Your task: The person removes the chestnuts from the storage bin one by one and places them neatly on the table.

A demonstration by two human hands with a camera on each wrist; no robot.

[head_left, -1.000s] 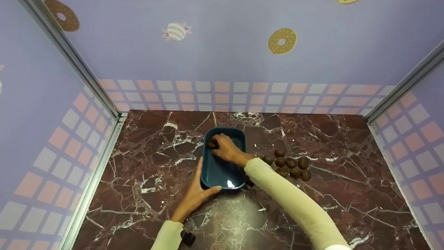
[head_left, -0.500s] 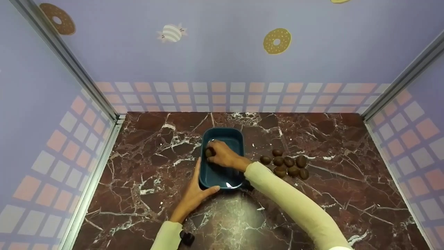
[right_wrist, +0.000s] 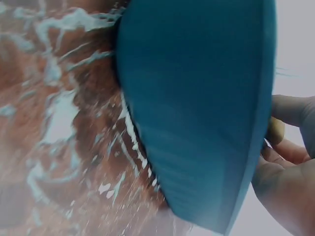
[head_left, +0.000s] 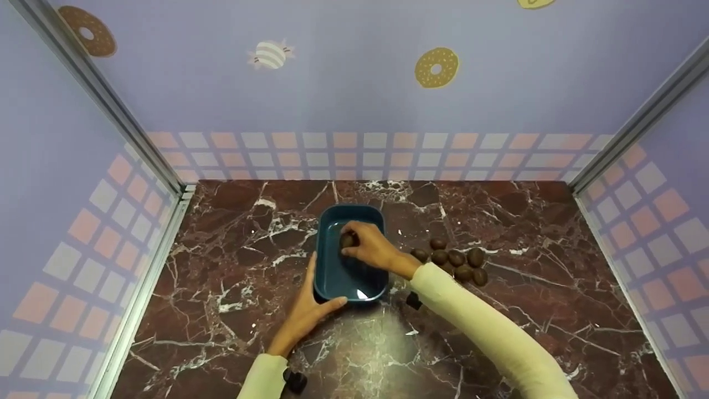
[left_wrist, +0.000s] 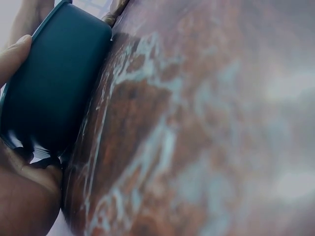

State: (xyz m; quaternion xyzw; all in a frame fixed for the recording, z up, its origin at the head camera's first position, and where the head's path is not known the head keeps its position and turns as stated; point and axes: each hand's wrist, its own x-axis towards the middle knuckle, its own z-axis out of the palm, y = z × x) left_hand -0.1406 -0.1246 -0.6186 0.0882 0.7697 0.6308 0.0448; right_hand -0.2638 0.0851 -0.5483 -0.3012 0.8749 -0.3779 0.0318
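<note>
A dark teal rectangular container (head_left: 335,277) stands on the table with its long side pointing away from me. My left hand (head_left: 306,310) rests against its near left corner, straight fingers along the left wall and thumb at the near edge; the left wrist view shows the thumb (left_wrist: 17,56) touching the rim. Over the container's inside, my right hand (head_left: 372,245) pinches a brown egg-shaped fruit (head_left: 348,240), which looks like a kiwi. In the right wrist view the container wall (right_wrist: 197,98) covers most of the kiwi (right_wrist: 276,130).
Several more brown kiwis (head_left: 456,258) lie in a loose group right of the container, partly behind the right forearm. The dark red marbled table (head_left: 243,255) is enclosed by patterned lilac walls (head_left: 354,100) at the back and both sides.
My right hand has moved the kiwi from near the container's left wall toward its middle, slightly toward me. The left hand keeps its place at the corner.
</note>
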